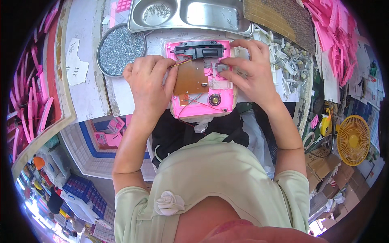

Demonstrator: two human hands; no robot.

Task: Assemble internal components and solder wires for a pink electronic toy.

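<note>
Open pink casing (pixel 227 96), brown board (pixel 189 80)

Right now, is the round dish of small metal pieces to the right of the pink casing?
No, the dish of small metal pieces lies left of the pink casing, near the left hand.

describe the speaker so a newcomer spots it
Between the left hand and right hand lies the pink housing. Below its brown board, lower right, sits the speaker, a dark ring with pale centre. Its circular shape sets it apart from the board and wires.
</note>
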